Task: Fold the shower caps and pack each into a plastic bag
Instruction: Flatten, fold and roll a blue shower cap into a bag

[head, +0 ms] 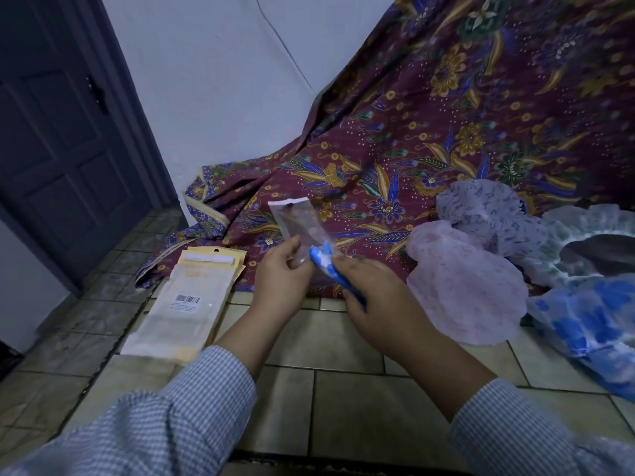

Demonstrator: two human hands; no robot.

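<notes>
Blue folded cap (324,266) half-hidden in right hand's (374,297) grip — clear bag (299,225) pinched by left hand (280,283).

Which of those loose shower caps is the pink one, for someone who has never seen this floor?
Start at the patterned purple cloth spread over the tiled floor. At its near right edge lies a heap of caps. The pink cap is nearest the hands, pale, left of the blue-flowered cap and before the lilac cap.
</notes>
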